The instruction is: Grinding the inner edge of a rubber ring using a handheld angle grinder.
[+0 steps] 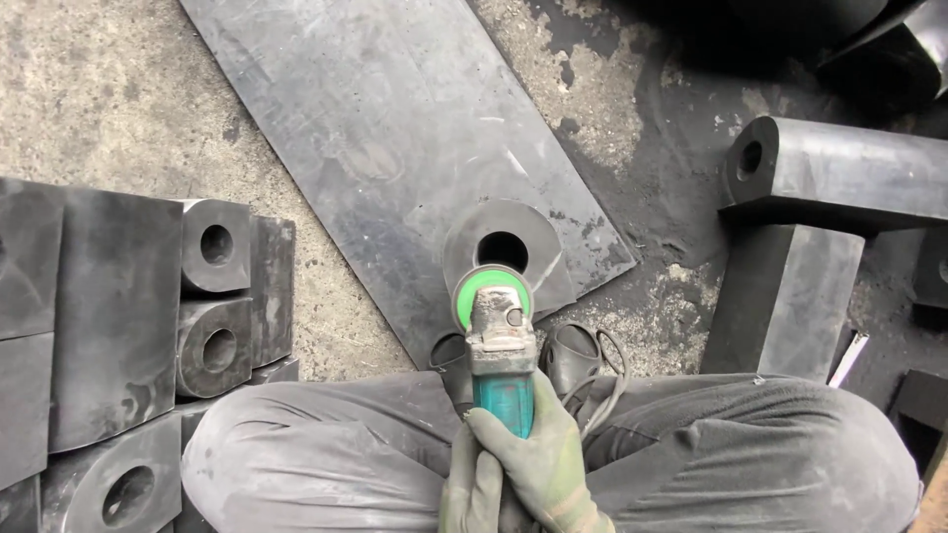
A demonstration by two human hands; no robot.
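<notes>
Two gloved hands wrap the teal body of an angle grinder (502,360), the right hand (538,454) closed around it on top and the left hand (469,489) clamped just beneath. Its green-guarded disc touches the near edge of a black rubber block with a round hole (509,252), lying on a dark sheet (395,128) on the floor. More holed blocks (212,296) are stacked to the left, beside the knee.

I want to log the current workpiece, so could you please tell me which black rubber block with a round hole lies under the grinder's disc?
The black rubber block lying alone on the dark flat sheet, touching the teal angle grinder; the others sit stacked at left.
</notes>
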